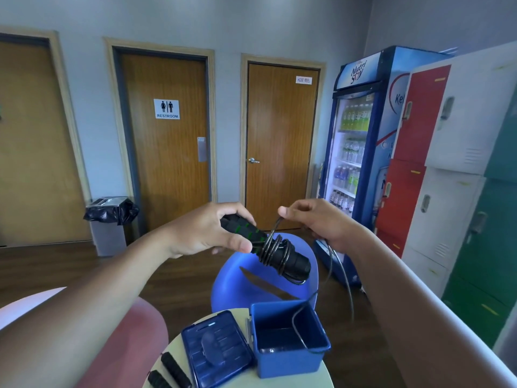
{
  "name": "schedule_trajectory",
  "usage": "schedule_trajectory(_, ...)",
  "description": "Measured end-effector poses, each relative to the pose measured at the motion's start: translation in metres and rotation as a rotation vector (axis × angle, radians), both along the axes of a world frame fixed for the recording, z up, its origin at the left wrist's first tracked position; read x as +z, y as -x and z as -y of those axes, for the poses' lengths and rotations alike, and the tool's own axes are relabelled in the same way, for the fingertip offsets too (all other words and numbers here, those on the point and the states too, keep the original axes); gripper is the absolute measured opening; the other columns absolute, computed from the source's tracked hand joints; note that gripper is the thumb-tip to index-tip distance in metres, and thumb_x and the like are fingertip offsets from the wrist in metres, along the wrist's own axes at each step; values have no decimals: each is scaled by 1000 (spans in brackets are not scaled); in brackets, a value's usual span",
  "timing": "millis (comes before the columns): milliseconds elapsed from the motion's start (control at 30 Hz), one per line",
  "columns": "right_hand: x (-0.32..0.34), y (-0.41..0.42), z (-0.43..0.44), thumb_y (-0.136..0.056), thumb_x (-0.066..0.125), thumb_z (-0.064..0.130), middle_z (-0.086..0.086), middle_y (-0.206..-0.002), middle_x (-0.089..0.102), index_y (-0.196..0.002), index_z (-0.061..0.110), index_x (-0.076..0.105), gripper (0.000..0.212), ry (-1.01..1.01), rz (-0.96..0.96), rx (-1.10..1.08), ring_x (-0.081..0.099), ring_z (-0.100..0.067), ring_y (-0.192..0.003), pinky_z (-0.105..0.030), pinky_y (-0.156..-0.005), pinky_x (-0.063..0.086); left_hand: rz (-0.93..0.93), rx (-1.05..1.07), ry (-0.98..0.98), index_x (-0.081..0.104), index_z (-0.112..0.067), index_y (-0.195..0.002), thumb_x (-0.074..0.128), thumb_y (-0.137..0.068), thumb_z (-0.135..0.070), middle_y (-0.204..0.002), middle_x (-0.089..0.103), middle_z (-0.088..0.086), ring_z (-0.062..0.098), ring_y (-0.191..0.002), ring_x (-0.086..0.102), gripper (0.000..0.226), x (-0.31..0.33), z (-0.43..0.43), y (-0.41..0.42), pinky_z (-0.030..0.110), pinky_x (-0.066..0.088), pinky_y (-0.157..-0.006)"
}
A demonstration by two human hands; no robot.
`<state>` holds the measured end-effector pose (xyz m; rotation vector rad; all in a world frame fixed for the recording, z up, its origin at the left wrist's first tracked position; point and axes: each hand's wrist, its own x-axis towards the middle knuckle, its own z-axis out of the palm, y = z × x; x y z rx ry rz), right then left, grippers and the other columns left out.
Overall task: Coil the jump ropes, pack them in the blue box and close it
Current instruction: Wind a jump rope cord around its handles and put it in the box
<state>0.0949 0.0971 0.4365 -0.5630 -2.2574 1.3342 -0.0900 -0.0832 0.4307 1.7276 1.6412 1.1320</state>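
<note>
Desk [279,383] first: the blue box [291,362] stands open, lid [216,348] lying just beside it, a second rope's black handles [176,369] waiting uncoiled. Above, the left hand [207,233] grips the green-marked handles [282,254]. The right hand [321,219] pinches the cord [333,264]: few turns wound, tail dangling into the box.

Body in view: two arms only. Left hand [207,231] and right hand [321,222] are bare. Left forearm [106,292] is uncovered from the wrist to the lower-left frame edge, and right forearm [414,298] is uncovered to the lower-right edge. Left thumbnail [244,245] and right thumbnail [282,211] are short and plain. The wide-angle lens swells both forearms near the edges.
</note>
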Motion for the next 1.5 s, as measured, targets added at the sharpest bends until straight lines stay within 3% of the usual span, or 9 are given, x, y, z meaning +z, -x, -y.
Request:
schedule_trajectory(167,-22,1,-7,-83,65,49,-10,-61,39,-71,17,61,34,193,-121,231,27,-8,-44,-19,-43,17,204,-81,-18,69,-9,-110,92,-59,-51,-79,60,7,15,-58,52,70,3,8,7,24,44,-48)
schedule_trajectory(400,-36,6,-17,-45,95,54,3,-50,48,-72,27,75,43,411,-353,462,40,-5,-41,-12,-38,22,380,-126,19,75,-15,-101,96,-50,-56,-83,63,5,14,-54,52,69,5,13,15,21,45,-45)
schedule_trajectory(500,-36,11,-14,-53,93,51,1,-55,53,-70,20,74,41,347,-337,455,45,-7,-44,-15,-38,25,455,-156,6,75,-15,-98,96,-51,-54,-79,61,6,14,-53,53,64,2,12,16,22,46,-44)
schedule_trajectory(667,-40,32,-4,-79,73,25,-13,-67,57,-65,21,71,15,222,-354,241,44,-26,-70,-34,-62,31,528,-184,-79,74,-14,-97,91,-58,-57,-77,61,6,16,-54,55,61,-1,6,12,25,47,-47)
schedule_trajectory(800,-47,38,-8,-95,61,29,-7,-61,55,-66,13,67,34,349,-503,273,42,-19,-62,-33,-59,26,522,-164,-110,77,-19,-90,88,-58,-63,-76,55,9,14,-54,56,56,2,4,10,24,48,-47)
schedule_trajectory(867,-51,38,-10,-93,56,17,-6,-58,50,-74,0,61,26,375,-530,301,37,-15,-57,-31,-55,18,545,-139,-122,76,-18,-88,89,-57,-64,-74,54,10,15,-54,55,56,2,4,12,23,48,-47)
schedule_trajectory(933,-53,39,-11,-89,52,10,1,-52,47,-69,6,59,22,376,-523,321,35,-11,-46,-23,-47,17,571,-107,-134,74,-16,-87,89,-56,-64,-71,54,11,15,-53,55,60,0,2,15,24,48,-46)
schedule_trajectory(1200,-45,44,1,-95,39,-3,0,-67,48,-76,15,57,31,362,-229,306,40,-8,-50,-17,-45,25,610,-70,-162,67,-8,-92,89,-58,-63,-68,57,11,17,-55,56,69,-6,-9,16,24,49,-47)
schedule_trajectory(1500,-62,68,18,-106,44,34,-2,-52,36,-90,16,61,30,372,-277,167,27,-11,-42,-16,-39,21,778,310,-227,69,-5,-98,73,-76,-48,-69,67,7,15,-57,61,49,-7,-30,4,23,55,-53)
